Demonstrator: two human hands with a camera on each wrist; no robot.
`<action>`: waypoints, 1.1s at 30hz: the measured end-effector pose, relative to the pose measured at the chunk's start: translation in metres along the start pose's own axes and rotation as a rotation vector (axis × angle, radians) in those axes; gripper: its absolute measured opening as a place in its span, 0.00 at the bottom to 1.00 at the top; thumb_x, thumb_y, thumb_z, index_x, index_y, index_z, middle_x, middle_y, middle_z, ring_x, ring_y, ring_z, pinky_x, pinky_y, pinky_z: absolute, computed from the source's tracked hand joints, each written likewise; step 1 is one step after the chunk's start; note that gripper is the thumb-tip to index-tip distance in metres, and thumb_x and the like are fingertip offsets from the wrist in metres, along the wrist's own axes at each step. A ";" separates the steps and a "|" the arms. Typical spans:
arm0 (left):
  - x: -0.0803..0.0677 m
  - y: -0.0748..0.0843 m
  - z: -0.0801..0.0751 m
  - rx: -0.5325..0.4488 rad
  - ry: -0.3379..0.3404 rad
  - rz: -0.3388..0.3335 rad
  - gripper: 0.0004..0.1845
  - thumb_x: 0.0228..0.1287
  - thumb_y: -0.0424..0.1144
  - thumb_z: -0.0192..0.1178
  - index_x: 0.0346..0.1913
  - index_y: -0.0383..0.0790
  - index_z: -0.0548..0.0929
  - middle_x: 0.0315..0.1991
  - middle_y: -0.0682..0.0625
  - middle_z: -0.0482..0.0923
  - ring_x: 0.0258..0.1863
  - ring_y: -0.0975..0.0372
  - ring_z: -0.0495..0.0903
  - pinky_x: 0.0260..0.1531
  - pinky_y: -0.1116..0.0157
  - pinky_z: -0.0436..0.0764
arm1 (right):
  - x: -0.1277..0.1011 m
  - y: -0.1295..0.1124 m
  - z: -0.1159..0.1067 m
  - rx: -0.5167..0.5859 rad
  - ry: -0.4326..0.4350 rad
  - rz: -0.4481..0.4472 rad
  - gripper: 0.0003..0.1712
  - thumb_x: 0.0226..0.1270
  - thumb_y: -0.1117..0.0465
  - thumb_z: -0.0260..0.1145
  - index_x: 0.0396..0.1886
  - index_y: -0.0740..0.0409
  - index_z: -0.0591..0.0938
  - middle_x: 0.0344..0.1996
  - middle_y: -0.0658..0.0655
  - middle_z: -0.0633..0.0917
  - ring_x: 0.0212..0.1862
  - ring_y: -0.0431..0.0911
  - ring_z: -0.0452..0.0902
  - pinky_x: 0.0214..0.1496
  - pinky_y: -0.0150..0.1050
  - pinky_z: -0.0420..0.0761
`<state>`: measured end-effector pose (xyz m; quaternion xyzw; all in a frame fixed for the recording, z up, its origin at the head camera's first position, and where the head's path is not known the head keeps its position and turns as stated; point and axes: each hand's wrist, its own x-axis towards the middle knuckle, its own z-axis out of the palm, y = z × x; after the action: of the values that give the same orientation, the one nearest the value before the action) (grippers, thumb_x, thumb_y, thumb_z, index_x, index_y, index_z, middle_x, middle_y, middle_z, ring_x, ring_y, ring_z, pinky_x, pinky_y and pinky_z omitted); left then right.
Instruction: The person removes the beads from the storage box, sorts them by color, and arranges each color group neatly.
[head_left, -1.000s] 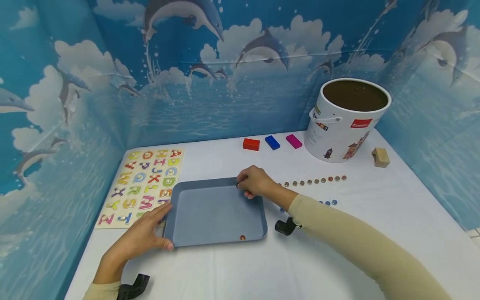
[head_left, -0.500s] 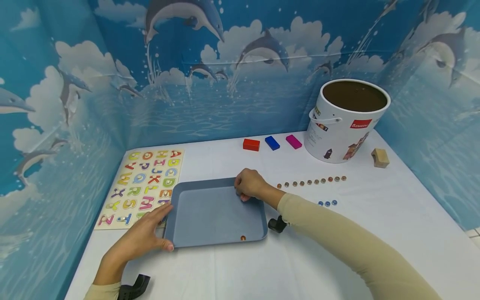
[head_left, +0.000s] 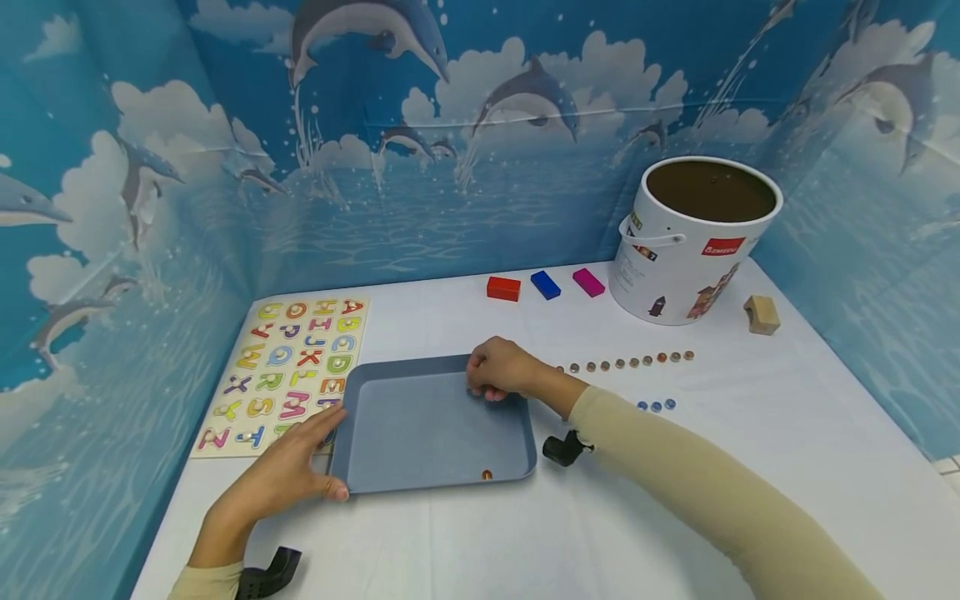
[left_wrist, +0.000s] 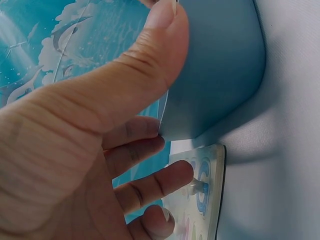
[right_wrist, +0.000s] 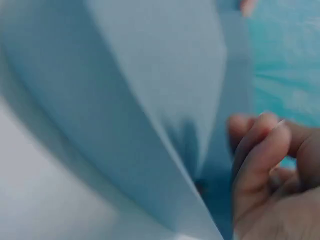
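A shallow blue-grey tray lies on the white table. My left hand rests at its left side, fingers spread and thumb by the front corner; in the left wrist view the thumb lies along the tray's outer wall. At the back right corner, my right hand reaches into the tray with fingers curled and tips close together. I cannot tell whether anything is between those tips. A small dark thing sits low in the corner near them. One amber-brown glass bead lies at the tray's front edge.
Right of the tray run a row of brownish beads and a few blue beads. An alphabet puzzle board lies left. Behind are red, blue and magenta blocks, a white bucket and a wooden block.
My right hand has shifted slightly left within the tray corner, and the dark spot seen at its fingertips a second ago no longer shows. My left hand and the tray have stayed put.
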<state>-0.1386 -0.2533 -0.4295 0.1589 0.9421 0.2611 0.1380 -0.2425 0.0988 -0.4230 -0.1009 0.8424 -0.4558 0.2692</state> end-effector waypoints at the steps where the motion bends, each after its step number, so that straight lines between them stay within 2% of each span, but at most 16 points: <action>1: 0.000 0.000 0.000 -0.001 -0.003 -0.002 0.64 0.37 0.61 0.80 0.77 0.34 0.64 0.78 0.35 0.59 0.74 0.35 0.60 0.66 0.34 0.65 | -0.004 0.001 -0.004 0.056 -0.018 -0.019 0.06 0.73 0.62 0.65 0.38 0.61 0.83 0.27 0.57 0.84 0.20 0.41 0.75 0.24 0.29 0.78; 4: 0.000 0.000 -0.002 -0.002 -0.005 -0.010 0.64 0.37 0.60 0.81 0.77 0.34 0.64 0.78 0.36 0.59 0.75 0.36 0.60 0.66 0.33 0.65 | -0.021 0.002 -0.020 0.210 -0.034 -0.076 0.10 0.74 0.59 0.65 0.44 0.62 0.82 0.34 0.61 0.86 0.23 0.44 0.76 0.26 0.31 0.79; 8: 0.001 0.002 -0.005 -0.005 -0.004 -0.015 0.64 0.37 0.60 0.81 0.77 0.34 0.64 0.78 0.35 0.59 0.75 0.35 0.59 0.66 0.33 0.65 | -0.054 0.016 -0.041 0.352 0.037 -0.116 0.14 0.72 0.58 0.68 0.49 0.62 0.80 0.40 0.64 0.87 0.27 0.46 0.79 0.29 0.34 0.82; 14: 0.001 0.002 -0.003 -0.018 -0.004 -0.004 0.64 0.37 0.59 0.81 0.77 0.33 0.63 0.78 0.35 0.59 0.75 0.35 0.58 0.67 0.33 0.64 | -0.109 0.066 -0.084 0.462 0.241 -0.144 0.20 0.73 0.56 0.68 0.60 0.56 0.78 0.45 0.56 0.88 0.28 0.45 0.80 0.31 0.32 0.82; 17: 0.002 0.002 -0.003 -0.017 -0.011 -0.009 0.64 0.37 0.59 0.81 0.77 0.33 0.64 0.78 0.35 0.59 0.75 0.35 0.58 0.67 0.34 0.64 | -0.130 0.100 -0.115 0.476 0.333 -0.125 0.18 0.73 0.55 0.68 0.58 0.55 0.80 0.45 0.50 0.89 0.30 0.44 0.82 0.32 0.32 0.83; 22: 0.000 0.001 -0.002 -0.011 -0.015 -0.014 0.64 0.37 0.59 0.81 0.77 0.33 0.64 0.77 0.35 0.59 0.75 0.35 0.59 0.66 0.33 0.64 | -0.147 0.167 -0.174 0.321 0.423 0.013 0.21 0.75 0.50 0.65 0.58 0.57 0.78 0.42 0.39 0.89 0.36 0.43 0.86 0.35 0.34 0.82; 25: 0.000 0.001 -0.002 -0.015 -0.015 -0.003 0.64 0.37 0.59 0.81 0.77 0.33 0.63 0.77 0.35 0.59 0.75 0.35 0.59 0.66 0.33 0.65 | -0.151 0.199 -0.200 0.236 0.463 0.106 0.25 0.75 0.47 0.65 0.61 0.59 0.76 0.38 0.37 0.87 0.35 0.43 0.84 0.36 0.34 0.81; 30: 0.002 0.002 -0.002 -0.017 -0.014 -0.004 0.64 0.38 0.59 0.81 0.77 0.33 0.63 0.78 0.35 0.59 0.75 0.35 0.59 0.66 0.33 0.64 | -0.154 0.225 -0.218 0.106 0.466 0.184 0.29 0.74 0.46 0.65 0.64 0.63 0.77 0.35 0.44 0.82 0.32 0.45 0.74 0.33 0.36 0.76; 33: 0.002 0.003 -0.001 -0.021 -0.017 -0.014 0.64 0.37 0.59 0.81 0.77 0.33 0.63 0.77 0.35 0.59 0.75 0.35 0.59 0.66 0.33 0.64 | -0.151 0.229 -0.220 -0.007 0.412 0.214 0.33 0.72 0.44 0.67 0.65 0.63 0.78 0.44 0.49 0.84 0.39 0.46 0.73 0.39 0.38 0.75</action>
<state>-0.1401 -0.2513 -0.4272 0.1532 0.9392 0.2686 0.1495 -0.2195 0.4478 -0.4593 0.0832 0.8870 -0.4328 0.1378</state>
